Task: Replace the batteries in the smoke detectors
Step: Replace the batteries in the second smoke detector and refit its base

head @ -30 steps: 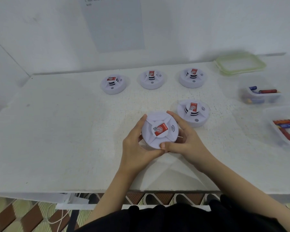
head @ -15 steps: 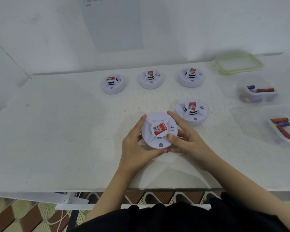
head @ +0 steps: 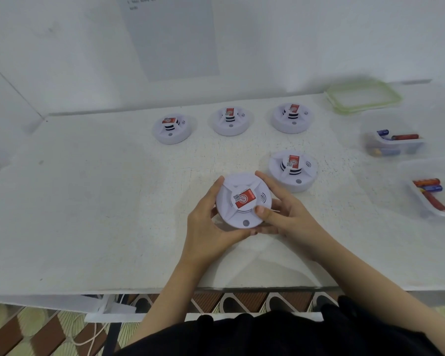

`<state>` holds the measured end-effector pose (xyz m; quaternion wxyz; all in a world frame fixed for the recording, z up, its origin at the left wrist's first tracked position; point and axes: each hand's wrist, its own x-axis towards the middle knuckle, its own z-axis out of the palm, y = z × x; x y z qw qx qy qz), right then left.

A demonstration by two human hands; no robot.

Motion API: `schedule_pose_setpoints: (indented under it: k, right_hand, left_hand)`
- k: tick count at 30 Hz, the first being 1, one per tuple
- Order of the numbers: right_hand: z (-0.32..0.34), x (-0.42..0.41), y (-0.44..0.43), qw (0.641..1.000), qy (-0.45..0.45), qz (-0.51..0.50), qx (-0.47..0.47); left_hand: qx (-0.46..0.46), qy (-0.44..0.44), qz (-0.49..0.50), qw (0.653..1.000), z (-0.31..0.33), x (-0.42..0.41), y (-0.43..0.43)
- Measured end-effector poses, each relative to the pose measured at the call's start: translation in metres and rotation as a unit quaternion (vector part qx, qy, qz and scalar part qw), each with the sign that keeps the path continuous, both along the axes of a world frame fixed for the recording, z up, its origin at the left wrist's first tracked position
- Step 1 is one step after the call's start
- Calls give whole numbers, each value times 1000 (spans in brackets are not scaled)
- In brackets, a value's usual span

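I am looking down at a white wall (head: 293, 34) filling the space beyond both hands, with a grey sheet of paper (head: 172, 39) hanging on it straight ahead. Under the hands a white table (head: 88, 214) is stretching out, its paint looking rough and speckled. Below the wrists, past the table's near edge, a patterned tile floor (head: 23, 330) is showing, with a white cable (head: 88, 340) trailing over it on the left.

Far off to the right of the right hand (head: 285, 214), a green-rimmed lid (head: 362, 97) is lying flat by the wall. Nearer on that side, a far tub (head: 396, 147) and a near tub (head: 432, 211) are holding red and blue batteries (head: 406, 136).

Beyond the hands a row of three detectors (head: 230, 120) is sitting face up, and a fourth detector (head: 292, 170) is resting just beyond the right hand. The left hand (head: 208, 227) and the right hand are gripping the held detector (head: 243, 200) between them, fingers curling round its rim and the right thumb pressing on its face. I cannot tell whether it is touching the table.
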<state>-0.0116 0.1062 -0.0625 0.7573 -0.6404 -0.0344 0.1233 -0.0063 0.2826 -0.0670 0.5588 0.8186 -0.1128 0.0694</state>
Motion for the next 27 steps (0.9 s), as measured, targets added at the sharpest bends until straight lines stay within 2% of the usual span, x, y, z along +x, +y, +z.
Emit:
schedule_pose_setpoints:
  k: [18,21,25,27]
  right_hand:
    - [-2,-1,0,1000,-20,4,-7]
    - [-3,0,-2,997,-48,25,-61]
    - [-2,10,-7,971,-95,54,-213]
    - [-1,16,-6,963,-113,75,-235]
  left_hand:
    - [28,-10,-6,1000,-3,1,3]
    - [39,-8,-17,999,-1,1,7]
    - [62,-11,-36,997,2,5,18]
    - [61,-2,-38,997,3,8,23]
